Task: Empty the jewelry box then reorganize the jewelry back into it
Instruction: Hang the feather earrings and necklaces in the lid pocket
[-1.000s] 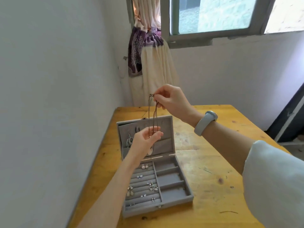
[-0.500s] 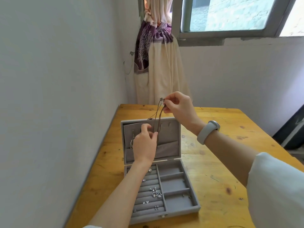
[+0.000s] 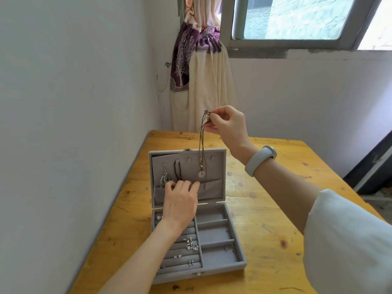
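Observation:
A grey jewelry box [image 3: 239,247] lies open on the wooden table [image 3: 265,209], its lid [image 3: 216,166] upright. My right hand [image 3: 228,123] pinches the top of a brown cord necklace [image 3: 202,145] above the lid; its pale ring pendant [image 3: 200,174] dangles in front of the lid. My left hand [image 3: 180,198] rests with fingers on the lid's pocket edge. In the lid hang a silver filigree earring [image 3: 165,179] and a dark beaded strand [image 3: 177,169]. Small silver earrings [image 3: 192,246] sit in the ring rolls on the left side of the tray.
A white wall runs along the table's left edge. A tied cream and purple curtain [image 3: 197,81] hangs in the corner under the window [image 3: 292,20]. The box's right compartments hold a few tiny studs [image 3: 230,249]. A dark frame [image 3: 373,158] stands at right.
My left hand has let go of the necklace's cord and dropped to the lid's pocket. The pendant now hangs free from my right hand. The view has tilted up slightly.

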